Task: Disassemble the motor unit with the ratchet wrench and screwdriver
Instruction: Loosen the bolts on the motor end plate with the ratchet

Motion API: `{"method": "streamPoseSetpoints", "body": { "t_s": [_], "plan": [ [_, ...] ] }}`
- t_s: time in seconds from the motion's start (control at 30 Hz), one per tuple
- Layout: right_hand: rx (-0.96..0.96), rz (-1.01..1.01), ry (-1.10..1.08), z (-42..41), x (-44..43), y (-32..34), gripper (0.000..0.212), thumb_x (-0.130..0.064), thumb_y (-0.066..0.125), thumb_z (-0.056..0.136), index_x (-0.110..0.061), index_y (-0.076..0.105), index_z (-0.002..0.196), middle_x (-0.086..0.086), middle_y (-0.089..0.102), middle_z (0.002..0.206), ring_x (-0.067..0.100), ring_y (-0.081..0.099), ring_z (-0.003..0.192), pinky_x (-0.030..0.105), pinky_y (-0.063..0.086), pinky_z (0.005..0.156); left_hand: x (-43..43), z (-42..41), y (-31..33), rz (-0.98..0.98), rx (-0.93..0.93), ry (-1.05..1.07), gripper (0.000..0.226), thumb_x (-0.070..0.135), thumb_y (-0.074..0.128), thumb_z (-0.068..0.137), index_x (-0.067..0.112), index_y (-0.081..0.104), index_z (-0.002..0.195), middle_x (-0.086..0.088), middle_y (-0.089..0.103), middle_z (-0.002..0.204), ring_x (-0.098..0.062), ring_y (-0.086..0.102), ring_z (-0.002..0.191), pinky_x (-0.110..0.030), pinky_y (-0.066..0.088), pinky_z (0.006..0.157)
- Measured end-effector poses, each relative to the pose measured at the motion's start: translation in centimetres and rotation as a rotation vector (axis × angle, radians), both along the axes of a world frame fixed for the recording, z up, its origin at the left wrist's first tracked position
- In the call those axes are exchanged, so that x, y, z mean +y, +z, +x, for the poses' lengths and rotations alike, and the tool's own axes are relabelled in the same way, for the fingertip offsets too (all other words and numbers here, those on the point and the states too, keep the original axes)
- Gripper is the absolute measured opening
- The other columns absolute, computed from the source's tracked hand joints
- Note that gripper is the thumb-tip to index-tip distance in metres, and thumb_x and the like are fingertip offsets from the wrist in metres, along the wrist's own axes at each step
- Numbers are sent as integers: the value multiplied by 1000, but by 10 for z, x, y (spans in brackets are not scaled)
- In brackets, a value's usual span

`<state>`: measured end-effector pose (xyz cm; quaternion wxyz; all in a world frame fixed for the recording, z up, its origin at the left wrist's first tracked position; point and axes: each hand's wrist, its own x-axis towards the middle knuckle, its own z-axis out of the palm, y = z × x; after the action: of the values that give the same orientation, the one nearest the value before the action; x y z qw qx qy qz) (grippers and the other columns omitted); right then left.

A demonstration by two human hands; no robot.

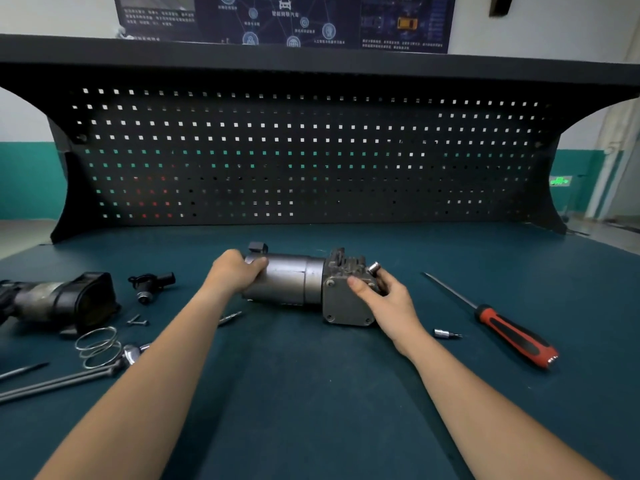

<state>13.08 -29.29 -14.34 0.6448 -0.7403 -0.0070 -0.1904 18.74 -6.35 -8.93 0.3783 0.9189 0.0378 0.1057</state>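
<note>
The grey motor unit (294, 282) lies on its side in the middle of the bench mat, its flat bolted end plate (343, 306) facing me. My left hand (235, 270) grips the cylindrical left end. My right hand (384, 299) holds the right end, thumb on the plate, fingers pinching a small silver socket piece (374, 268) at the top corner. A red-and-black screwdriver (512, 332) lies on the mat to the right. The ratchet wrench (79, 374) lies at the left, its head near my left forearm.
A removed dark housing part (65, 303), a black connector piece (150, 284), a wire spring (98, 346), a loose bolt (138, 320) and a bit (230, 317) lie left of the unit. A small socket bit (446, 334) lies right of my wrist. A pegboard (304, 154) backs the bench.
</note>
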Motion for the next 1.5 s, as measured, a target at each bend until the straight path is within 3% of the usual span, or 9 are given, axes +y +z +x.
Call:
{"method": "streamPoseSetpoints", "body": {
  "t_s": [0.2, 0.33, 0.53, 0.8, 0.9, 1.07, 1.2, 1.33, 1.5],
  "plan": [
    [-22, -174, -381, 5, 12, 1, 47, -40, 65, 83, -11, 58, 120, 3, 48, 109, 11, 44, 92, 12, 27, 74, 15, -21, 6, -142, 42, -108, 28, 25, 62, 88, 7, 49, 71, -13, 57, 75, -30, 59, 69, -27, 41, 58],
    [-39, -204, -395, -5, 10, 2, 37, -32, 64, 85, -10, 64, 115, 11, 60, 111, 21, 55, 99, 24, 38, 82, 38, -48, 12, 194, -53, -243, 13, 17, 56, 90, 7, 62, 95, -7, 69, 90, -24, 65, 90, -29, 46, 74],
    [-44, -231, -391, -24, 14, 4, 26, -21, 59, 89, -11, 68, 111, 13, 68, 101, 27, 60, 98, 30, 45, 83, 112, -102, -11, 1082, -54, -445, 61, 0, 40, 84, 40, 41, 131, 16, 37, 141, -9, 47, 121, -21, 38, 96],
    [-41, -228, -241, -27, 35, 5, 22, -13, 57, 89, -9, 70, 106, 2, 68, 82, -3, 49, 62, 1, 37, 58, 124, -130, -28, 1265, -262, -713, 32, 19, 47, 77, 27, 49, 108, 11, 49, 116, -8, 50, 109, -18, 37, 89],
    [-9, -199, -253, -25, 42, 7, 24, -12, 56, 89, -8, 69, 109, -4, 61, 77, 2, 50, 67, -4, 35, 52, 119, -130, -18, 890, -539, -698, 14, 17, 53, 71, 26, 43, 74, 8, 50, 68, -6, 47, 59, -17, 36, 52],
    [20, -36, -334, -37, 48, 16, 15, -14, 56, 86, -18, 64, 99, 5, 63, 104, 14, 55, 87, 21, 39, 75, 97, -124, 1, -69, -428, -441, 14, 1, 57, 87, 10, 54, 78, 0, 63, 66, -11, 59, 60, -21, 49, 62],
    [47, -203, -32, -62, 79, 20, 16, -14, 53, 90, -13, 66, 80, -1, 62, 71, 11, 57, 64, 25, 43, 64, 66, -127, 25, -845, -352, -564, 16, 18, 49, 86, 16, 41, 72, 8, 33, 41, -7, 19, 32, -7, 23, 35],
    [463, 369, 439, -67, 123, 24, 25, -25, 36, 100, -13, 49, 83, 4, 59, 72, 7, 58, 48, 18, 43, 47, 38, -128, 44, -1184, -268, -582, 34, 50, 58, 66, 20, 48, 53, 9, 26, 36, -7, 8, 30, -4, 15, 31],
    [433, 853, 400, -52, 124, 31, 28, -22, 35, 101, -10, 50, 80, 4, 68, 61, 15, 64, 53, 24, 48, 56, 3, -127, 25, -1352, -274, -431, 51, 50, 36, 91, 20, 39, 50, 7, 24, 37, -4, 17, 26, -8, 15, 30]
  ]
}}
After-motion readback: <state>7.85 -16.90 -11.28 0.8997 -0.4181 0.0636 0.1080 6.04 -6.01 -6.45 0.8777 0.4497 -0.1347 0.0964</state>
